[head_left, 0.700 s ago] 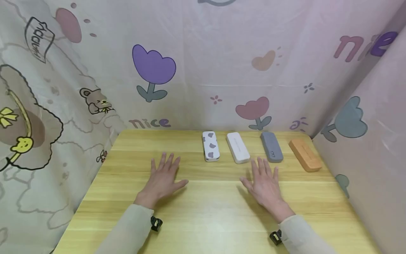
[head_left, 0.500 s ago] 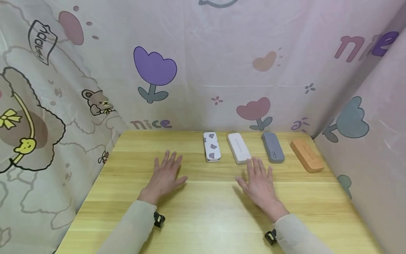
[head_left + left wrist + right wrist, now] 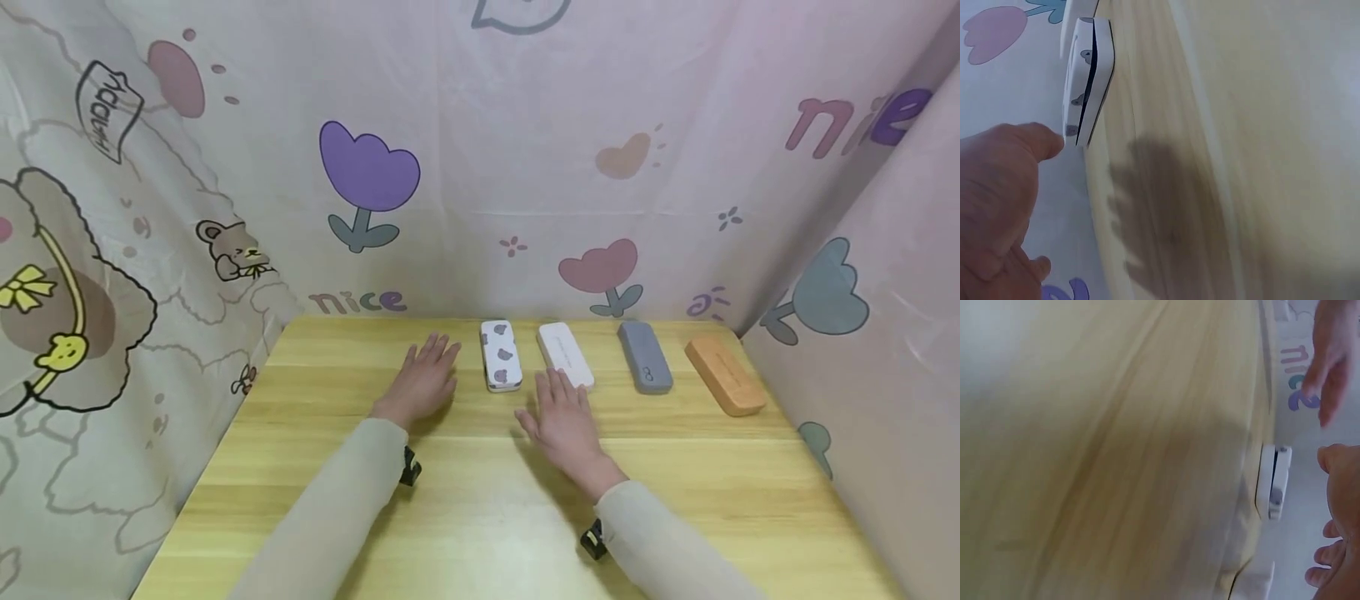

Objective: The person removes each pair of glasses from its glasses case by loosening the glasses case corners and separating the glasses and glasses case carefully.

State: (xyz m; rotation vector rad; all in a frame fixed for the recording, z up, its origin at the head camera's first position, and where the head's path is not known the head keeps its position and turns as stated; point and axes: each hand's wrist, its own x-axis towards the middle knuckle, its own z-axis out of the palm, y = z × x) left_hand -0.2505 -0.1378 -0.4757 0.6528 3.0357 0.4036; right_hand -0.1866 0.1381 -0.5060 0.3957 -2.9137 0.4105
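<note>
My left hand [image 3: 422, 382] is just left of a white glasses case with grey-brown bear prints [image 3: 501, 356], holding nothing. In the left wrist view, the thumb tip overlaps the near end of that printed case [image 3: 1088, 81]; I cannot tell whether they touch. My right hand [image 3: 567, 423] is spread over the table, its fingertips overlapping the near end of a plain white glasses case [image 3: 564, 352]. Its grip is empty. The right wrist view has the printed case [image 3: 1274, 481] near the right hand [image 3: 1344, 509], with the left hand [image 3: 1333, 353] beyond.
Farther right on the wooden table [image 3: 480, 517] lie a grey glasses case [image 3: 643, 354] with a small glasses mark and an orange-brown case [image 3: 723, 375]. A printed curtain [image 3: 465, 150] borders the table at the back and both sides.
The left hand has moved forward and right, toward the printed case. The right hand has shifted left, from near the grey case to the white one. The cases stay in their row.
</note>
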